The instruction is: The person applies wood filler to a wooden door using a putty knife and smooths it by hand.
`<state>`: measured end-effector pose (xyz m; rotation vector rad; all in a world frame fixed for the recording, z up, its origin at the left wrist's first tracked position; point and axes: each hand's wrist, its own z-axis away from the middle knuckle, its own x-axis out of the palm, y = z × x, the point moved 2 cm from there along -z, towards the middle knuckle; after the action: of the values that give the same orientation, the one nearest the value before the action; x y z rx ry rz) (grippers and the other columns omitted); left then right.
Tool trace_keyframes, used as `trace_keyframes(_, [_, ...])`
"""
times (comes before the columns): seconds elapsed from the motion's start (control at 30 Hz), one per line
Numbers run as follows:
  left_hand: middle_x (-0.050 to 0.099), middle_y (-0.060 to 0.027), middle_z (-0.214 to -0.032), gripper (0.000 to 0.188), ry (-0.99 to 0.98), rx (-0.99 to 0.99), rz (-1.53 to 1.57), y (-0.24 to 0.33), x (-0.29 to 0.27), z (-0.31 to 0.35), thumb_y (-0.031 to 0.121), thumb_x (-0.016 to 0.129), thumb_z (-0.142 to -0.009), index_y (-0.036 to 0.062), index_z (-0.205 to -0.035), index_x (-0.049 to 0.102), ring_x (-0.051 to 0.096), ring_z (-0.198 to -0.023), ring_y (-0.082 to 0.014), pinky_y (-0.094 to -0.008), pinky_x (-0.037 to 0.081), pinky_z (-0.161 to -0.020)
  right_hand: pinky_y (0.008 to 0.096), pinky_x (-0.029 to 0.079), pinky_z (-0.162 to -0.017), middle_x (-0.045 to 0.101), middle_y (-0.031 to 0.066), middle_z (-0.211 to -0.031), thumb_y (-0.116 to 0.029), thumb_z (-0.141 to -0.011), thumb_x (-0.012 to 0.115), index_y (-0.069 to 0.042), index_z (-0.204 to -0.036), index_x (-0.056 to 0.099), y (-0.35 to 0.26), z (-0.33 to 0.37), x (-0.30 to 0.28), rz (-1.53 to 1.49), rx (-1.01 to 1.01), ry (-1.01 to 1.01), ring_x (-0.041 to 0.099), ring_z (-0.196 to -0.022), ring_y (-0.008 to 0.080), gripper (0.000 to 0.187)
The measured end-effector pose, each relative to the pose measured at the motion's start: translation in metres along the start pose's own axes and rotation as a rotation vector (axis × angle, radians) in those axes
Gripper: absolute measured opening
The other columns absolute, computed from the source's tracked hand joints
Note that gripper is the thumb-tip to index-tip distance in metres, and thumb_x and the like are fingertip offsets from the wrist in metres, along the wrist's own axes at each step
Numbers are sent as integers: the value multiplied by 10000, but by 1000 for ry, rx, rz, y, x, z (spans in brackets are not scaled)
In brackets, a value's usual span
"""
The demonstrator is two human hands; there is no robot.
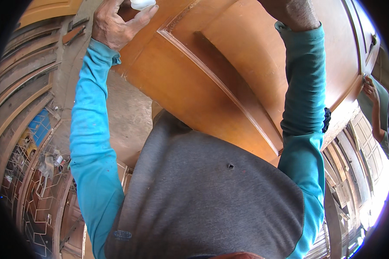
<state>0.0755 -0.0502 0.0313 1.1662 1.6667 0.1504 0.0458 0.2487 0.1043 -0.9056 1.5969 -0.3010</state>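
Observation:
A large orange-brown wooden panel (168,93) with a raised moulding strip (220,88) lies in front of me, like a panelled door. At the top edge, my left hand (114,26) is closed round a smooth white rounded object (141,4), its thumb stretched along it. Most of that object is cut off, so its kind does not show. My right hand (296,15) reaches over the far right part of the panel. Only its wrist and back are in view; the fingers lie beyond the upper edge.
At the right, another person's hand (369,88) touches the panel's far edge. Wooden boards (30,64) stack along the left, above a wire-mesh frame (39,207). More timber pieces (345,159) stand at the right. Bare grey floor (127,108) shows beside the panel.

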Motion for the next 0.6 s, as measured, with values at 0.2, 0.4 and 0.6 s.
trace_keyframes(0.2, [711,-125,-1306,488,-139,-68,80,-13,0,2,145,845,-894,18,-1334,675,715,-1118,-236,-346,589,-952,440,514,-644,660,199,-750,-203,-897,763,20,-912,615,7,1,11,23,-65,-7,658,-681,365,268])
trace_keyframes(0.4, [722,-134,-1287,432,-115,-70,29,-9,-4,5,99,802,-912,-4,-1315,686,715,-1122,-230,-348,584,-953,429,518,-643,664,192,-749,-187,-894,769,25,-925,628,-1,2,0,-9,-27,25,658,-672,352,257])
trace_keyframes(0.6, [702,-151,-1321,438,-139,-44,29,-7,-3,3,90,785,-926,-8,-1337,670,710,-1140,-236,-355,585,-960,450,493,-629,628,213,-736,-195,-896,762,26,-892,601,14,0,-2,74,-34,44,623,-654,380,274])
